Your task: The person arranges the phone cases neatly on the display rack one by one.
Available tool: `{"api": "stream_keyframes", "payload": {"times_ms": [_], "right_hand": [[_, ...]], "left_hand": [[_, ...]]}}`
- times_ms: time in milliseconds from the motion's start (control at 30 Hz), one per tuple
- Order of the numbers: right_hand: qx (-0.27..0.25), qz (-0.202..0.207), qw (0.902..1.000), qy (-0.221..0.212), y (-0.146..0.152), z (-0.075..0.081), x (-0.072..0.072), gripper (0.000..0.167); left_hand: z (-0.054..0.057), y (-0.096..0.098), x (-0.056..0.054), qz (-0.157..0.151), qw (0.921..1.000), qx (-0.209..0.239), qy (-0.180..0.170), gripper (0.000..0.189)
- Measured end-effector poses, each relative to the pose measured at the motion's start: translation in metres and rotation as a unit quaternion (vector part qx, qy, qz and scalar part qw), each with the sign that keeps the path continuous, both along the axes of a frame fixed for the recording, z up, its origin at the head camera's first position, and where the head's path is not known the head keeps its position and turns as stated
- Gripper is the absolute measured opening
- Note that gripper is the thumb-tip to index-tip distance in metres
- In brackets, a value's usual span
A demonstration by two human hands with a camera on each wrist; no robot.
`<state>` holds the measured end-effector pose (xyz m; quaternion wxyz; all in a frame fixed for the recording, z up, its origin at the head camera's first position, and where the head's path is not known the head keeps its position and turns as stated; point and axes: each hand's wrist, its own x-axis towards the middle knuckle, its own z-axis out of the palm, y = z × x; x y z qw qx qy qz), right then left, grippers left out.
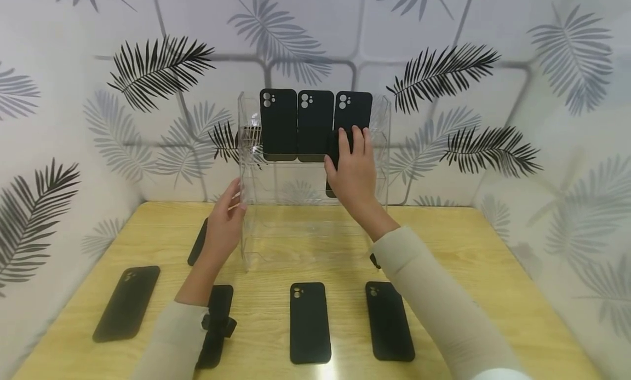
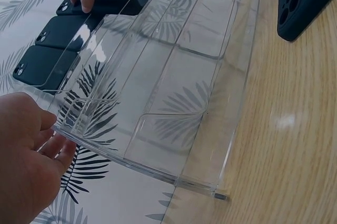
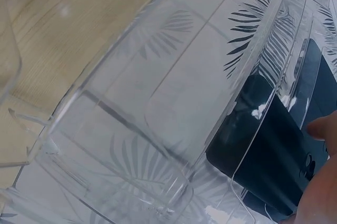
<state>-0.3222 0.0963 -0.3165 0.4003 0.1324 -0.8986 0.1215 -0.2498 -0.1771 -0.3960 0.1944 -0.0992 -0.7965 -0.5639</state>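
A clear tiered display rack (image 1: 315, 254) stands upright on the table. Three black phone cases lean side by side in its upper tier: a left case (image 1: 279, 125), a middle case (image 1: 315, 125) and a right case (image 1: 354, 109). My right hand (image 1: 356, 174) holds another black phone case (image 3: 274, 150) in front of the right one, its lower end below the upper tier's front lip. Most of that case is hidden by the hand in the head view. My left hand (image 1: 224, 224) holds the rack's left side edge, thumb in front and fingers behind.
On the wooden table (image 1: 434, 237) lie more black phone cases: one at far left (image 1: 127, 303), one under the left wrist (image 1: 217, 325), one in the middle (image 1: 310, 322), one at right (image 1: 390, 321) and one beside the left hand (image 1: 197, 246). Leaf-patterned walls enclose the table.
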Motion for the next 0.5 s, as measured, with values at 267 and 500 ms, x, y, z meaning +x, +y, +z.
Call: {"api": "stream_keyframes", "payload": {"times_ms": [267, 500], "right_hand": [[-0.030, 0.036, 0.9989, 0.004, -0.002, 0.003, 0.006, 0.059], [-0.092, 0.117, 0.9876, -0.049, 0.011, -0.001, 0.038, 0.053]], "left_hand": [[-0.001, -0.004, -0.001, 0.002, 1.0000, 0.003, 0.004, 0.059], [0.000, -0.002, -0.001, -0.006, 0.9999, 0.009, -0.003, 0.059]]}}
